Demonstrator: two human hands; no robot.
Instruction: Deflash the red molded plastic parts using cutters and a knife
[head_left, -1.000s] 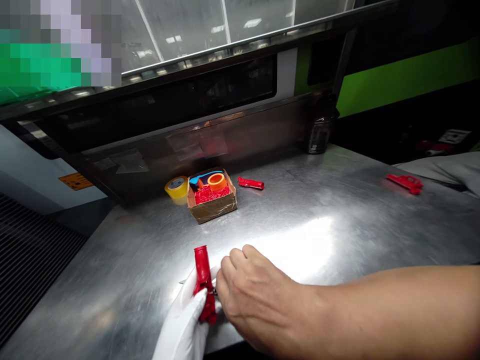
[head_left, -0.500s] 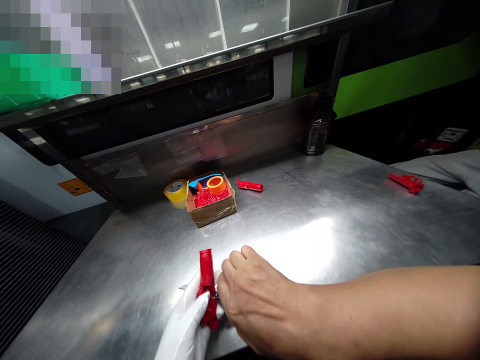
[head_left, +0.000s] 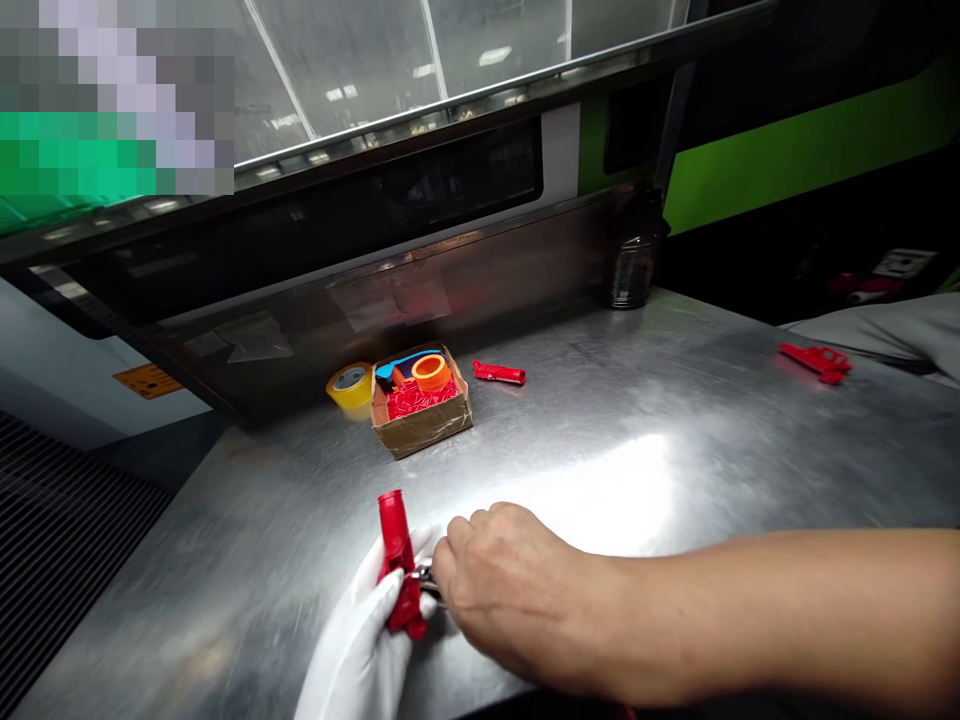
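My left hand [head_left: 366,625], in a white glove, holds a red plastic part [head_left: 395,545] whose tube end points up and away. My bare right hand [head_left: 506,590] is closed around a small metal tool [head_left: 425,574], and its tip meets the right side of the red part. Most of the tool is hidden by my fingers. Beyond my hands stands a small cardboard box [head_left: 424,430] with small red pieces, an orange ring [head_left: 430,372] and a blue item inside.
A yellow tape roll [head_left: 351,388] touches the box's left side. Another red part [head_left: 499,373] lies to its right, and one more [head_left: 817,362] at the far right, near a grey sleeve [head_left: 892,330]. A dark bottle [head_left: 634,262] stands at the back.
My left hand and the red part have moved slightly left, and the part leans more to the left. More of the metal tool shows between my hands.
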